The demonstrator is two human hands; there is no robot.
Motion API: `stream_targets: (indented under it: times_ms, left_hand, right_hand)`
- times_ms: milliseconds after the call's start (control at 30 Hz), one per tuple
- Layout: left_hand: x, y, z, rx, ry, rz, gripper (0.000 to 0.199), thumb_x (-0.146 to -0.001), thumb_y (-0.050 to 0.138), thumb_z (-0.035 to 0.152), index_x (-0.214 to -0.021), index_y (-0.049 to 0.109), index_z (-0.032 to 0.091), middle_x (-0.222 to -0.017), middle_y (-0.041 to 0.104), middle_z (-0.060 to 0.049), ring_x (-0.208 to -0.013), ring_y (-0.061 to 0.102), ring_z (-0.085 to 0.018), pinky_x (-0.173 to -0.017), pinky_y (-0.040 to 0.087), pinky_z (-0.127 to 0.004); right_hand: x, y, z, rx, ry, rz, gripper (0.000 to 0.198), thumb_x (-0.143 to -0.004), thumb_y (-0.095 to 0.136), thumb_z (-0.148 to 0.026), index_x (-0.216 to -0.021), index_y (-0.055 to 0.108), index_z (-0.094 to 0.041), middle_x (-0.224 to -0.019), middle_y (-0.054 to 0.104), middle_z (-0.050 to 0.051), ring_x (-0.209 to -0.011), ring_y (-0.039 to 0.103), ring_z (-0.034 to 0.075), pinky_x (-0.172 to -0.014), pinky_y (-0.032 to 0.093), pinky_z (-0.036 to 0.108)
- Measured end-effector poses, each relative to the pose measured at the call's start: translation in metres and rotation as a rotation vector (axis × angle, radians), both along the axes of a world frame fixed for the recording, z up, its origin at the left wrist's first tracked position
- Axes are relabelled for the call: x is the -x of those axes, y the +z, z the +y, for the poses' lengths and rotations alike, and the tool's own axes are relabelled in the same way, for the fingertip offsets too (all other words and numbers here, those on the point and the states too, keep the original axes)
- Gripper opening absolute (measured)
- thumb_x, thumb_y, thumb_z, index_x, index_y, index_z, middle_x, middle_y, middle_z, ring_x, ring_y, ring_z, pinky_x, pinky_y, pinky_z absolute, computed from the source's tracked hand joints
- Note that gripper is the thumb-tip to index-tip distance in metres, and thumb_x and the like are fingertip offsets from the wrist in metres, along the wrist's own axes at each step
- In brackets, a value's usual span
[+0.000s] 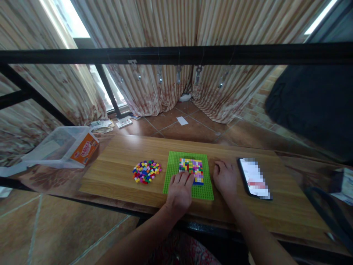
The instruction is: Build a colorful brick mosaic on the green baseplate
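A green studded baseplate (pixel 171 167) lies on the wooden board, and a square of small multicoloured building bricks (pixel 196 166) covers its middle. My left hand (pixel 179 189) reaches over the lower left part of this square, fingers bent and close together with the tips down at the bricks. Whatever is under those fingertips is hidden. To the right of the baseplate, my right hand (pixel 225 177) rests on the board with its fingers curled in; no object shows in it. Left of the baseplate is a loose pile of small coloured bricks (pixel 146 172).
A phone (pixel 255 178) with a lit, blurred screen lies right of my right hand. The wooden board (pixel 110 169) carries everything. Beyond its left end stands a clear plastic box (pixel 66 143) with an orange label. A black metal bar (pixel 176 55) crosses in front of striped curtains.
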State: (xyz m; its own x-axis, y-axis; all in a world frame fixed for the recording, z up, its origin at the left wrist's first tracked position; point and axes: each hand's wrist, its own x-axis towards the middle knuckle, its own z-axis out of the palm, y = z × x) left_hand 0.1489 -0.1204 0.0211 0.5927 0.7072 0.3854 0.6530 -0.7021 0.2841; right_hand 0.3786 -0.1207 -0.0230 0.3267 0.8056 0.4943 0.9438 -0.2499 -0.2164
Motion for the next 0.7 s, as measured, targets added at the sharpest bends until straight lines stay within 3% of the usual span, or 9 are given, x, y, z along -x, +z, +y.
stream_targets:
  times_ms: [200, 333, 633, 700]
  left_hand:
    - [0.001, 0.009, -0.001, 0.098, -0.015, -0.037, 0.038, -0.086, 0.050, 0.021, -0.123, 0.058, 0.019, -0.120, 0.063, -0.010, -0.109, 0.055, -0.028, -0.092, 0.042, -0.044]
    - [0.016, 0.012, -0.007, 0.103, -0.024, -0.139, 0.041, -0.089, 0.047, 0.020, -0.130, 0.053, 0.020, -0.125, 0.061, -0.010, -0.114, 0.053, -0.025, -0.098, 0.040, -0.043]
    - [0.119, -0.006, 0.009, 0.041, 0.407, -0.108, 0.016, -0.090, 0.050, 0.017, -0.100, 0.062, 0.019, -0.102, 0.067, -0.008, -0.097, 0.059, -0.024, -0.087, 0.043, -0.040]
    - [0.136, -0.008, 0.014, 0.047, 0.445, -0.087, 0.014, -0.089, 0.052, 0.018, -0.096, 0.064, 0.020, -0.100, 0.067, -0.007, -0.095, 0.059, -0.024, -0.086, 0.043, -0.040]
  right_hand:
    - [0.001, 0.003, -0.001, 0.000, 0.009, -0.030, 0.029, -0.089, 0.043, -0.023, -0.099, 0.068, -0.013, -0.104, 0.066, 0.013, -0.097, 0.054, 0.025, -0.090, 0.040, 0.038]
    - [-0.001, 0.001, -0.003, -0.015, 0.005, -0.062, 0.030, -0.089, 0.042, -0.025, -0.098, 0.068, -0.012, -0.103, 0.067, 0.014, -0.094, 0.055, 0.026, -0.089, 0.041, 0.039]
    - [-0.006, -0.003, -0.001, -0.016, 0.022, -0.099, 0.032, -0.088, 0.041, -0.026, -0.097, 0.068, -0.013, -0.100, 0.067, 0.014, -0.093, 0.056, 0.026, -0.088, 0.041, 0.040]
    - [-0.006, -0.003, -0.001, -0.009, 0.015, -0.101, 0.032, -0.088, 0.041, -0.027, -0.098, 0.068, -0.013, -0.102, 0.067, 0.015, -0.094, 0.057, 0.026, -0.089, 0.041, 0.040]
